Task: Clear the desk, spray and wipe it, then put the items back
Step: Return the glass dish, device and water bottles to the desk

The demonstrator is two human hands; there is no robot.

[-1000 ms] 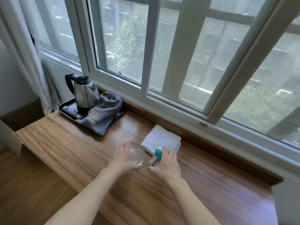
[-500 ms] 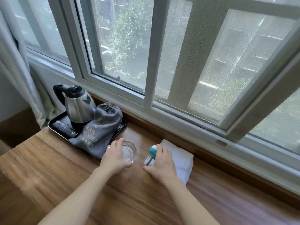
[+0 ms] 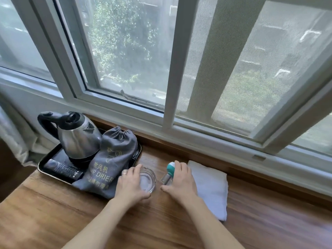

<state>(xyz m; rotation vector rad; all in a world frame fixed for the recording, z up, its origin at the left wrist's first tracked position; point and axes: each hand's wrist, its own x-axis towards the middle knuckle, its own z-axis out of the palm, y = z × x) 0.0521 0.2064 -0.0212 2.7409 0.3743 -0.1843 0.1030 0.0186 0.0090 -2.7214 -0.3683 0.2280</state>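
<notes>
Hands gripping: left [image 3: 132,186] curling round glass ashtray [image 3: 147,179], right [image 3: 180,182] apparently pinching spray bottle [image 3: 168,174]; risking slippage across surface [image 3: 89,221].

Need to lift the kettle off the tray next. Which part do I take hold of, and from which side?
Take the kettle by its black handle, coming from the left: the handle arches off the body's left side, away from the spout. On the right the grey hair-drier bag crowds it, and a remote lies in front on the tray.
</notes>
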